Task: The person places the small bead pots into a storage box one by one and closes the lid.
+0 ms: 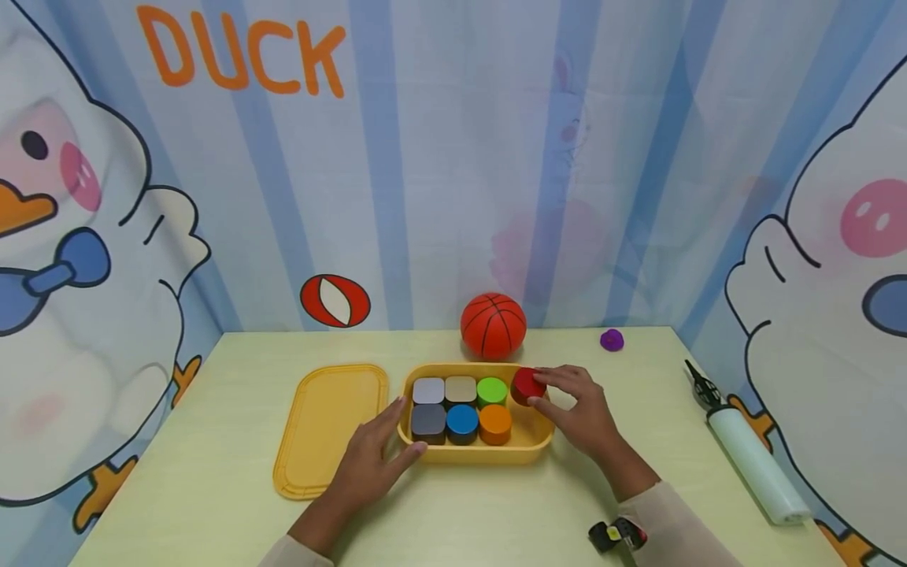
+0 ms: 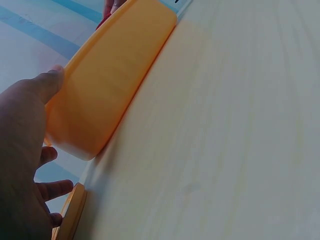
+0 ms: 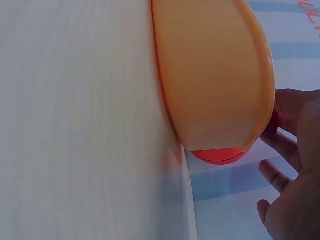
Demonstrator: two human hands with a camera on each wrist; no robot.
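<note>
A yellow box (image 1: 482,454) with rounded ends holds several small blocks, square and round. My left hand (image 1: 370,457) grips its near left corner, thumb at the front rim and forefinger at the left end. In the left wrist view the thumb lies against the box wall (image 2: 107,80). At the box's right end, my right hand (image 1: 584,409) pinches a red round block (image 1: 526,386) between thumb and fingers. Beside it stand a green round block (image 1: 492,391) and an orange round block (image 1: 495,425); a blue round block (image 1: 462,424) and a grey square block (image 1: 428,424) are farther left.
A flat yellow lid (image 1: 333,425) lies left of the box. Behind the box sits a red basketball (image 1: 494,325). A small purple thing (image 1: 612,340) is at the back right. A pale green cylinder with a black nozzle (image 1: 757,465) lies along the table's right edge.
</note>
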